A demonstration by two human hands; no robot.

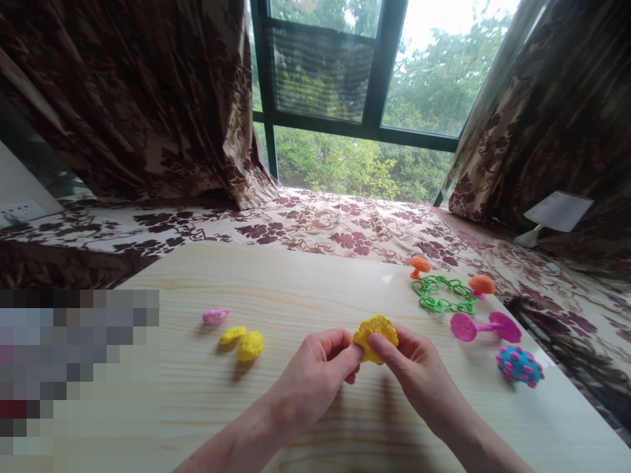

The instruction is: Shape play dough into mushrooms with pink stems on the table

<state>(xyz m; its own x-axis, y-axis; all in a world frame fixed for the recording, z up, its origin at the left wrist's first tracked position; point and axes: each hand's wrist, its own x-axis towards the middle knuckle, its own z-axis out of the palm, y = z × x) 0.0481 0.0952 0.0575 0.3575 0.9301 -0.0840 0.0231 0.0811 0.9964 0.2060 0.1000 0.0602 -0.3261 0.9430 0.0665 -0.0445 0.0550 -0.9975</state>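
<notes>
A flattened piece of yellow modelling clay (377, 332) with an uneven edge is held up above the table. My left hand (320, 368) pinches its left side between thumb and fingers. On the other side my right hand (417, 361) grips it, the thumb pressed on its face and the fingers behind, partly hidden. To the left on the table lie a rounded yellow clay lump (250, 346), a smaller flat yellow piece (233, 336) beside it, and a small pink piece (215, 317).
Along the right of the wooden table (296, 282) are a green clay chain (428, 305), two orange mushroom-like caps (420, 265), a magenta dumbbell-like shape (486, 327) and a blue lump with pink dots (520, 366). A white lamp (559, 210) stands beyond. The left corner is pixelated.
</notes>
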